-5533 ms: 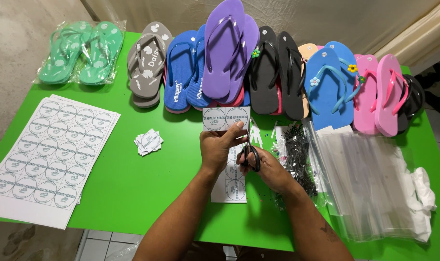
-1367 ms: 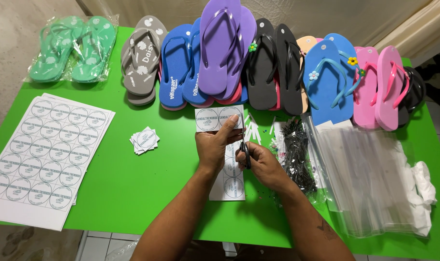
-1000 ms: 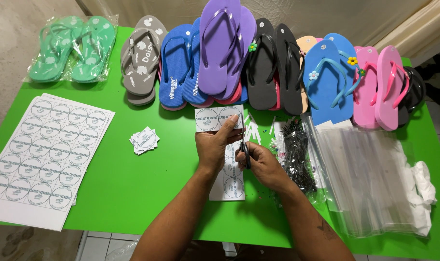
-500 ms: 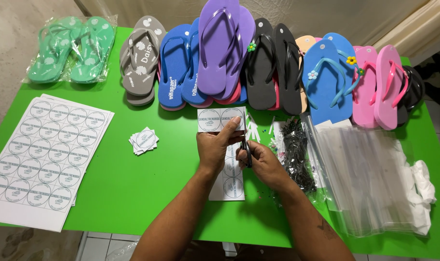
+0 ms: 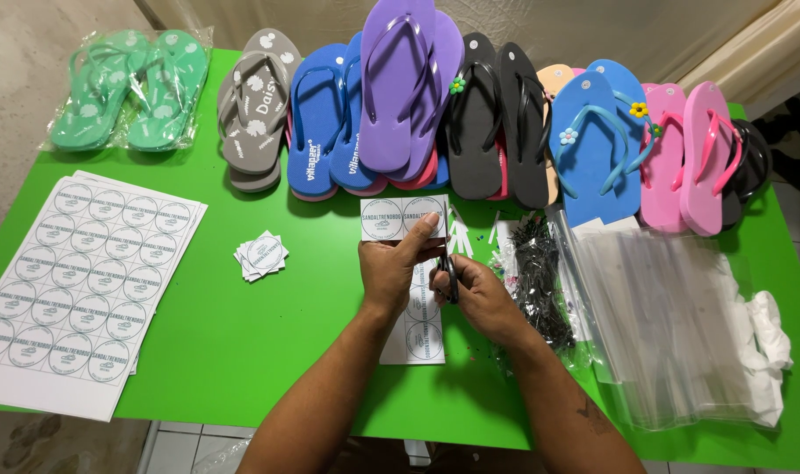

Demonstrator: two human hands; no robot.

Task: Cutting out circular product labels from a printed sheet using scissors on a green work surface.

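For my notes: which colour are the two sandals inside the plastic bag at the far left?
Mint green sandals, seen in the head view.

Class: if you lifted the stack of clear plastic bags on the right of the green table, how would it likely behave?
The clear plastic bags look thin and glossy, so probably floppy, light and slippery. Loosely stacked, they would likely slide apart.

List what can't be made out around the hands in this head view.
- Scissors: mostly hidden inside the right hand; blades unreadable.
- Label strip: its middle is covered by the left hand.
- Black ties: too fine to count.
- Clear bags: overlapping, number unclear.
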